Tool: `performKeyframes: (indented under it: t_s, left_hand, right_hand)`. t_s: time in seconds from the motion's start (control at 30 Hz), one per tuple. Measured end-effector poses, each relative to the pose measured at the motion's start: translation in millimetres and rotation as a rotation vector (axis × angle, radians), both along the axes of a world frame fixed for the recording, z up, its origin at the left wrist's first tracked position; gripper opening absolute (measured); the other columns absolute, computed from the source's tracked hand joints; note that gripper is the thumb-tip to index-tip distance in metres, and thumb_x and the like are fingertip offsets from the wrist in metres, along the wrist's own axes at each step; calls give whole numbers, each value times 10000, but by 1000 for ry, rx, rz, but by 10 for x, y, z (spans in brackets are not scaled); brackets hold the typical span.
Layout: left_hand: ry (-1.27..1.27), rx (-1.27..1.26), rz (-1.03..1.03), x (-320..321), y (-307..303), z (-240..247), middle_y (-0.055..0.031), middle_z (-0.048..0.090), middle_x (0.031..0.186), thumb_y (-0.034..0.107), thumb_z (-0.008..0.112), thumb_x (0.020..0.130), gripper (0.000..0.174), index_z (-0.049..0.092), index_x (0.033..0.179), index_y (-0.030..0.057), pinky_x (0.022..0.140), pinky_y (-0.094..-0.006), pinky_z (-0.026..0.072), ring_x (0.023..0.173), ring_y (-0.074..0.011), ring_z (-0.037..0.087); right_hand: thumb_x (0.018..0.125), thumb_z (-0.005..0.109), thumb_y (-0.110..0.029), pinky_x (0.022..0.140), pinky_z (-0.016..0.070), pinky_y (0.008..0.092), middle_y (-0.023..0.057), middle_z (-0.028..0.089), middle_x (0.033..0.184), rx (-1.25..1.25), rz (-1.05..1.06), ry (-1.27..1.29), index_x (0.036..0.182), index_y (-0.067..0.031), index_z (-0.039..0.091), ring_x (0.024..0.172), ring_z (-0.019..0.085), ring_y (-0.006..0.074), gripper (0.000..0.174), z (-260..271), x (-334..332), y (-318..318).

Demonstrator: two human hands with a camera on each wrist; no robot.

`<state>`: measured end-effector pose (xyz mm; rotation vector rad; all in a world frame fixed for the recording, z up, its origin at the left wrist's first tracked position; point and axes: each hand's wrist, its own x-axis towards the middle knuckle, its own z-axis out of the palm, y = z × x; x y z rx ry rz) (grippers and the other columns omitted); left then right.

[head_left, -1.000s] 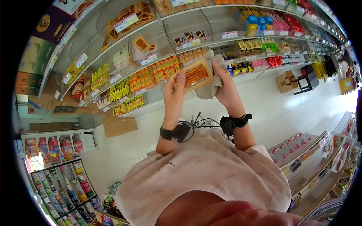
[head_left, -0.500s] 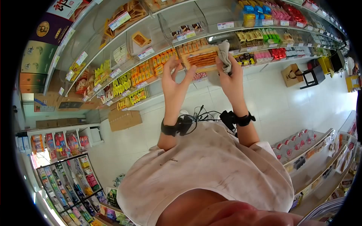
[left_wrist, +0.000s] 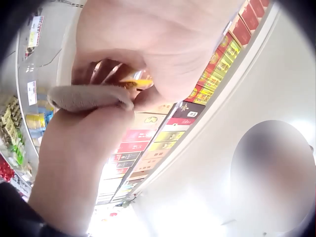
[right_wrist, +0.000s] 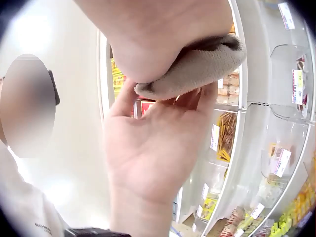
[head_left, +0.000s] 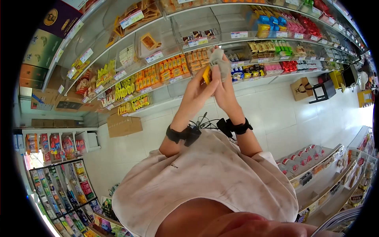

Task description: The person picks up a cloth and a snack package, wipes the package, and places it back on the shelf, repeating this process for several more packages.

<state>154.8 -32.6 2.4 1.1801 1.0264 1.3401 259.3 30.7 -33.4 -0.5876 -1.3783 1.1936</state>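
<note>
In front of my chest, my left hand (head_left: pixel 199 90) grips a snack pack, the one showing brown sticks in the earlier frames. Only a yellow edge of the pack (head_left: pixel 206 75) shows now, since it is turned nearly edge-on and the fingers cover most of it. My right hand (head_left: pixel 226 93) holds a grey cloth (head_left: pixel 218 65) against the pack. In the left wrist view the folded cloth (left_wrist: pixel 91 98) lies between the two hands, with a yellow strip of the pack (left_wrist: pixel 141 82) behind it. From the right wrist, the cloth (right_wrist: pixel 197 71) bunches under the right palm.
Curved shelves with clear bins hold orange snack packs (head_left: pixel 173 65), yellow packets (head_left: pixel 125 90) and price tags just beyond my hands. A cardboard box (head_left: pixel 124 125) sits on the floor at left. A black stool (head_left: pixel 324 90) stands at right; a lower shelf (head_left: pixel 316 173) is at right beside me.
The snack pack has turned from face-up to edge-on. My hands have come together, the left moving right to grip the pack and the right moving left with the cloth.
</note>
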Motion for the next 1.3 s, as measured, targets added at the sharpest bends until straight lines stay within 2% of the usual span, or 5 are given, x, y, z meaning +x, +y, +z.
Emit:
performKeyframes:
  t_s: [0.03,0.17,0.5,1.0,1.3]
  left_hand:
    - [-9,15,-12,-89,20,-66,-15,568,1204,256,565,1054,478,458,1430,-19,907,-254,439,1065,-85,523]
    - [93,52,70,-378,32,-21,31,584,978,206,573,1050,343,568,1303,-25,717,-203,434,847,-39,514]
    - [194,111,537,-1083,135,-128,37,675,901,196,683,986,297,695,1195,-14,574,-170,381,697,8,506]
    - [-77,102,517,-630,-204,130,-115,741,1038,56,752,904,243,663,1109,-39,835,-262,563,955,-119,693]
    - [-52,94,525,-580,-262,25,-93,744,1017,51,746,910,212,682,1089,-40,780,-234,545,895,-94,687]
  right_hand:
    - [1076,476,-274,1018,416,312,166,528,1354,17,-137,-42,1414,26,472,1196,524,193,451,-101,-59,51]
    - [1044,584,-301,623,434,231,-22,666,890,-399,-18,37,1123,5,656,737,541,34,324,-105,4,121]
    - [988,683,-222,691,470,232,1,668,896,-302,223,-85,1068,25,657,792,559,46,261,70,-364,-100]
    - [963,705,-160,717,475,233,6,641,960,-287,232,-63,1136,5,611,830,563,63,257,-53,-212,-303]
    - [959,708,-167,687,469,229,14,668,947,-374,231,-112,1125,6,629,801,583,61,252,-16,-50,-373]
